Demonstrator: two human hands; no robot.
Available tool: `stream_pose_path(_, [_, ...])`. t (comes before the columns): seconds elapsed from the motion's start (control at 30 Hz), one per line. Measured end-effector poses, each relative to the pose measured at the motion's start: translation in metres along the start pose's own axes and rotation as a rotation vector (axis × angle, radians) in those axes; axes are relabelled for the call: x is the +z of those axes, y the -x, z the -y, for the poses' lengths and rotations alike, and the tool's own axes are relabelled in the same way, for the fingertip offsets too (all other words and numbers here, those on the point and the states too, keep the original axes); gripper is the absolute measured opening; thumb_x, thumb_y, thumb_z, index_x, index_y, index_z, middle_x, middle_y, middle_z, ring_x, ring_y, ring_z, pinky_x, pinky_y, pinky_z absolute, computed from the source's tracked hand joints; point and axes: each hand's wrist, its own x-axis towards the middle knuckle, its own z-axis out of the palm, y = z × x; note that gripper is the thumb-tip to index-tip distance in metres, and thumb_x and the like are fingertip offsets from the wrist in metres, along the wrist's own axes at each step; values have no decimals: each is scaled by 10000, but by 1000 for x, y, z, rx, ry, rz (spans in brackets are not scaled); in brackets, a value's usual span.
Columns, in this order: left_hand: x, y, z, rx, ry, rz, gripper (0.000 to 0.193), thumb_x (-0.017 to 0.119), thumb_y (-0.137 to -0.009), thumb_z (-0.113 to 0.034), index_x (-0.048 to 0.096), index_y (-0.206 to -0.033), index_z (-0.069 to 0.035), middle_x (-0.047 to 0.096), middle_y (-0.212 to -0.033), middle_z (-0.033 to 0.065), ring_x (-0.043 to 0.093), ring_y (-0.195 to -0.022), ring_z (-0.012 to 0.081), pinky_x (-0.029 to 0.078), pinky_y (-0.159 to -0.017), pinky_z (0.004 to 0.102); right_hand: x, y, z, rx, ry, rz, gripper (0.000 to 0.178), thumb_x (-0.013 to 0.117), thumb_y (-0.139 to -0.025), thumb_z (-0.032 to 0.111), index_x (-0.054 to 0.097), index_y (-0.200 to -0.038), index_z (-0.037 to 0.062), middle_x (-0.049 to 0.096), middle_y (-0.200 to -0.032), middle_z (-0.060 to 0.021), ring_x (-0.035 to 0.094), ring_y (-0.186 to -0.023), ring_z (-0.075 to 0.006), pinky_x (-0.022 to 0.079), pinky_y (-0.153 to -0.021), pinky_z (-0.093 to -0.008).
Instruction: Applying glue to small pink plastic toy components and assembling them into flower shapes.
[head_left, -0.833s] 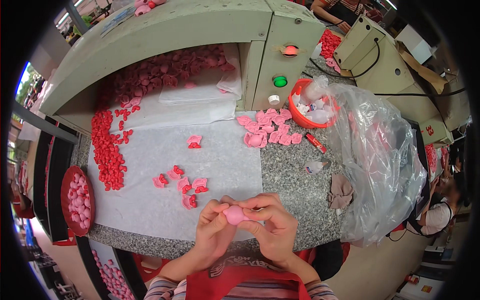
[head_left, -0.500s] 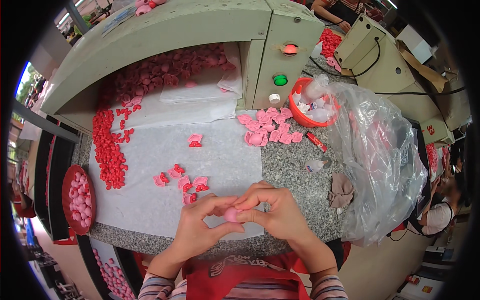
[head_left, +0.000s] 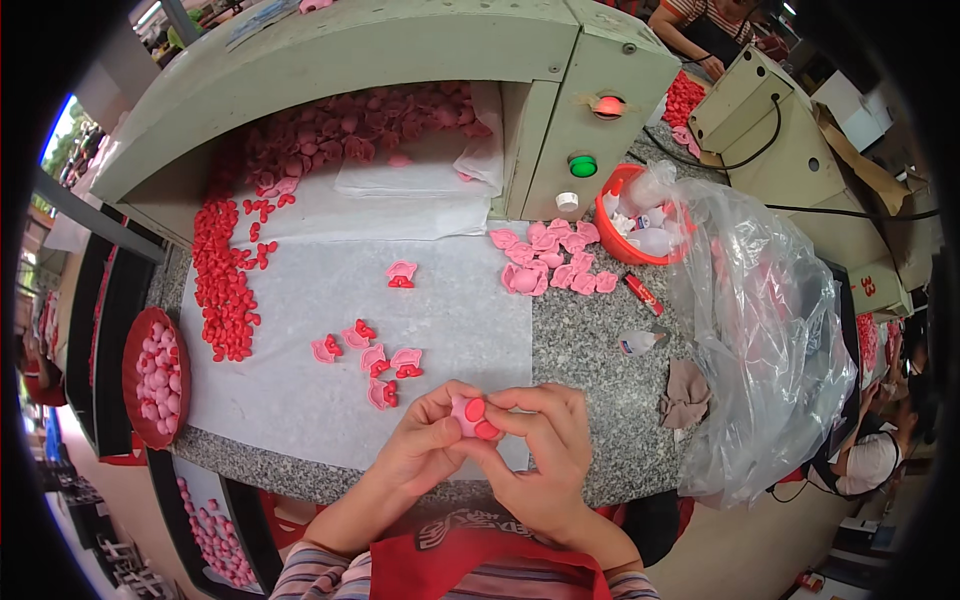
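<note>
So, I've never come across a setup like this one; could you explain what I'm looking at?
There is no robot here. A wide fisheye camera on a person's head looks down, so straight edges bend near the rim. The left hand and right hand are the wearer's own, bare; together they hold a small pink-and-red piece. Beyond them, a white sheet on a speckled grey table carries many red pieces at its left and a few pink pieces with red ends nearer the middle. The big pale-green housing behind has an open front; its purpose isn't clear.
</note>
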Motion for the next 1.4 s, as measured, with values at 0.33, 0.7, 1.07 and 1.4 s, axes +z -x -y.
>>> stream_pose_path(0.33, [-2, 4, -4, 9, -51, 39, 401, 628, -804, -109, 499, -1176, -37, 580, -1072, 116, 562, -1004, 237, 455, -878, 372, 1, -3, 1, -14, -87, 73, 281, 761, -544, 23, 588, -765, 53, 596, -884, -35, 515, -815, -239, 430, -736, -338])
stream_pose_path(0.7, [4, 5, 4, 106, -60, -69, 302, 603, -825, -117, 528, -1109, -47, 581, -1051, 81, 559, -961, 164, 452, -814, 337, 4, -4, -7, -33, -107, 98, 268, 754, -550, 25, 584, -756, 54, 597, -880, -32, 512, -810, -240, 431, -703, -327])
stream_pose_path(1.07, [-7, 0, -5, -28, 40, 144, 415, 655, -790, -223, 530, -1119, -4, 573, -995, 128, 587, -886, 208, 501, -741, 314, -3, -12, -15, 744, -1084, 405, 379, 577, -707, -79, 558, -1076, 9, 518, -1175, -156, 485, -1103, -205, 416, -889, -312])
stream_pose_path(1.4, [-5, 5, -8, -52, -49, 14, 448, 633, -807, -191, 497, -1142, 75, 595, -1009, 156, 637, -837, 247, 528, -733, 303, 0, -16, -33, 809, -1122, 617, 352, 565, -721, -60, 549, -1070, -15, 493, -1215, -185, 520, -1056, -195, 417, -901, -332])
